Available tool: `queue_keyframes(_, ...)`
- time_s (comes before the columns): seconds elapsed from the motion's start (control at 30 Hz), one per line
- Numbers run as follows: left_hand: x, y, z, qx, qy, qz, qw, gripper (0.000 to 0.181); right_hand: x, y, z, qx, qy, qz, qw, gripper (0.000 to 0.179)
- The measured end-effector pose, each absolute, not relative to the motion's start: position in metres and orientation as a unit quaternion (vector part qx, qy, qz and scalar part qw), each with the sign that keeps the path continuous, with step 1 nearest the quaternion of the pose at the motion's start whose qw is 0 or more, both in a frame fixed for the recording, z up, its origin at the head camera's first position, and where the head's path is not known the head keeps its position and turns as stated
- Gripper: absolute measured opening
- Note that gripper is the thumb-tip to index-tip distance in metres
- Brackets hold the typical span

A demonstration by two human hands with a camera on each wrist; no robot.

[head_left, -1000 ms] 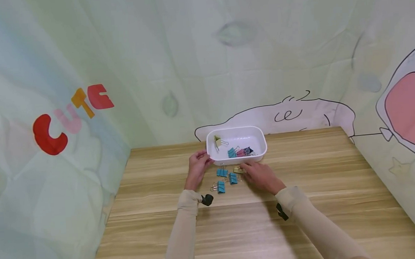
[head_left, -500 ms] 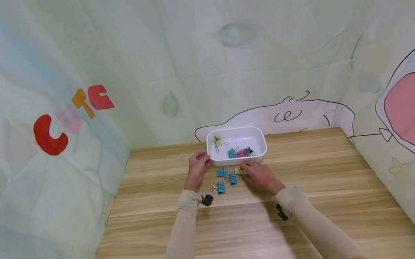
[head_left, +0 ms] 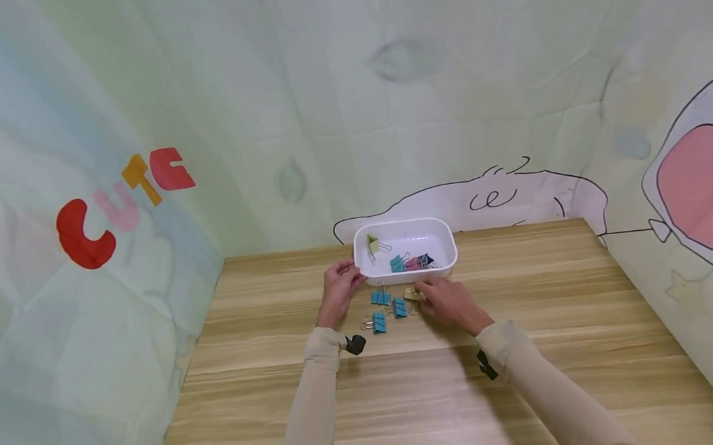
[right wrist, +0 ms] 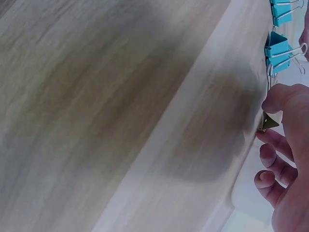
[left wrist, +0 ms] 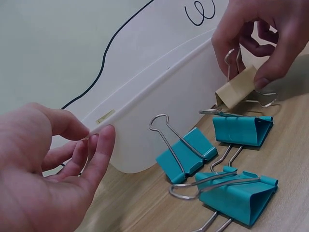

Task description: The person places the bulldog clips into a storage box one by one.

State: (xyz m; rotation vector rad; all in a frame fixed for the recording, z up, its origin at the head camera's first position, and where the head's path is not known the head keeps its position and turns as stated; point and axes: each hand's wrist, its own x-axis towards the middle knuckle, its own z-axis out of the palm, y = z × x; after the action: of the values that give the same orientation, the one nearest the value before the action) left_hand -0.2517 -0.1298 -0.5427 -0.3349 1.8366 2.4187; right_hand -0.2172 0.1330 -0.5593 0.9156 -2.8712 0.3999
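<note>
The gold clip (left wrist: 236, 88) was found just in front of the box (left wrist: 178, 99), to the right of three blue clips (left wrist: 244, 130) lying on the surface (head_left: 402, 395); whether it bore on the surface or hung slightly clear could not be established. It was judged light, stiff and unlikely to break. Its body appeared smooth and might slip if taken by an edge, and the thin wire handles would probably swing, so the folded body was assessed as the sounder place to take hold. The right hand (head_left: 448, 303) complied: thumb and forefinger pinched the body, the other fingers loosely curled and bearing nothing. One handle stood up; another pointed back toward the person, close to the nearest blue clip, and a snag was considered possible. The right forearm slanted in from the lower right, the hand low with its back uppermost. The left hand (head_left: 338, 290) was at the near left corner of the box, its fingers pinching the rim, the forearm extended almost straight ahead.
</note>
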Motion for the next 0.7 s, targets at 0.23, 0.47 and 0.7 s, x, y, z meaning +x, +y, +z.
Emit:
queue_keyframes(0.23,-0.252,-0.131,-0.543,-0.11,0.601,0.791,0.045,0.041,-0.218,0.133,-0.548,0.305,-0.942,0.123,0.068,0.028)
queue_keyframes(0.47,-0.252,-0.131,-0.542,-0.111,0.6,0.791,0.043,0.041,-0.218,0.127,-0.533,0.317,-0.938,0.112,0.09,0.028)
queue_keyframes(0.7,-0.252,-0.131,-0.542,-0.112,0.601,0.79,0.045,0.041,-0.224,0.123,-0.518,0.317,-0.936,0.111,0.109,0.024)
